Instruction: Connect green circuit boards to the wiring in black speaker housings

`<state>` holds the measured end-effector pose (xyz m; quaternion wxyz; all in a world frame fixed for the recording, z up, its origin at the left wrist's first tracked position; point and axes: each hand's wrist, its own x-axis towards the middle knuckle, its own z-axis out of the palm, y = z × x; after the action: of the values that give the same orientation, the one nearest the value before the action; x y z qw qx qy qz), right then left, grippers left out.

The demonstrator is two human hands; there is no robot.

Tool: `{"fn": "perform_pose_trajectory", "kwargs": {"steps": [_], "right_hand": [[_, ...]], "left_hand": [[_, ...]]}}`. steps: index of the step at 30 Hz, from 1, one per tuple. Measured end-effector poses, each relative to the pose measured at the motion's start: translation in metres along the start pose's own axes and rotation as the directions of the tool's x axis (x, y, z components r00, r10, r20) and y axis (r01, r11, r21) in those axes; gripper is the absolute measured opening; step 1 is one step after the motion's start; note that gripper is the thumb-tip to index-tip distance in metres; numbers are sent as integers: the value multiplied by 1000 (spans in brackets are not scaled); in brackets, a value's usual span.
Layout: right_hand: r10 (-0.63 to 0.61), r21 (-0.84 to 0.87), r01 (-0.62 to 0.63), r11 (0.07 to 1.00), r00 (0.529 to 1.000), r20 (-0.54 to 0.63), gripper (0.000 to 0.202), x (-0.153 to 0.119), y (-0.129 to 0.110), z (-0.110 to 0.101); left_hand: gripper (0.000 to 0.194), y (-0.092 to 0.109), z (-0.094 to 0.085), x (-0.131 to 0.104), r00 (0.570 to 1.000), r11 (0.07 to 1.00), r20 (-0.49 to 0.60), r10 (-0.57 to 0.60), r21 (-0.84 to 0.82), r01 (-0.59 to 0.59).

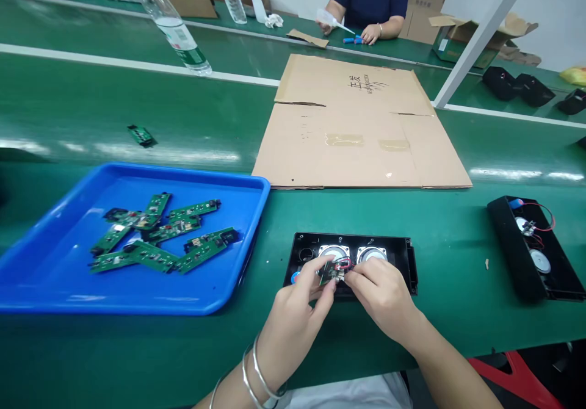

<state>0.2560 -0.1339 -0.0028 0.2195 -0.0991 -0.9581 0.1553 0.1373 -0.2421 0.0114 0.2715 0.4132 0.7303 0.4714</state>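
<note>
A black speaker housing (405,256) with two round speakers lies on the green table in front of me. Above its near half, my left hand (304,305) pinches a small green circuit board (328,272) between thumb and fingers. Red and black wires run beside the board. My right hand (382,293) meets it from the right, fingertips pressed together at the wires near the board's edge; exactly what they grip is too small to tell. Part of a blue component (295,277) shows at the housing's left end.
A blue tray (229,296) with several green boards stands at the left. One loose board (141,135) lies beyond it. Flat cardboard (361,152) covers the middle back. Another black housing (517,256) sits at the right. Across the bench, a person (370,0) holds a white bottle.
</note>
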Motion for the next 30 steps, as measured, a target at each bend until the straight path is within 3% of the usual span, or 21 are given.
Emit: {"fn": "perform_pose_trajectory", "kwargs": {"steps": [6, 11, 16, 19, 21, 25, 30], "right_hand": [[207, 115, -193, 974, 971, -121, 26, -1, -1, 6], [240, 123, -222, 967, 957, -164, 27, -1, -2, 9], [277, 143, -258, 955, 952, -129, 15, -2, -1, 11], [255, 189, -247, 950, 967, -19, 11, -4, 3, -1], [240, 195, -245, 950, 969, 48, 27, -7, 11, -15], [245, 74, -248, 966, 969, 37, 65, -17, 33, -45], [172, -100, -153, 983, 959, 224, 125, -20, 48, -53]], "left_hand": [[21, -4, 0, -3, 994, 992, 8, 113, 51, -113], [20, -4, 1, -4, 994, 993, -4, 110, 31, -110], [18, -2, 3, -3, 993, 993, -31, 110, 57, -108], [16, -3, 4, -5, 983, 979, -87, 164, 136, -151], [16, -4, 4, -8, 970, 959, -112, 216, 211, -189], [17, -6, -4, -12, 946, 902, -111, 304, 353, -249], [25, -7, -14, -11, 969, 929, -87, 229, 316, -192]]}}
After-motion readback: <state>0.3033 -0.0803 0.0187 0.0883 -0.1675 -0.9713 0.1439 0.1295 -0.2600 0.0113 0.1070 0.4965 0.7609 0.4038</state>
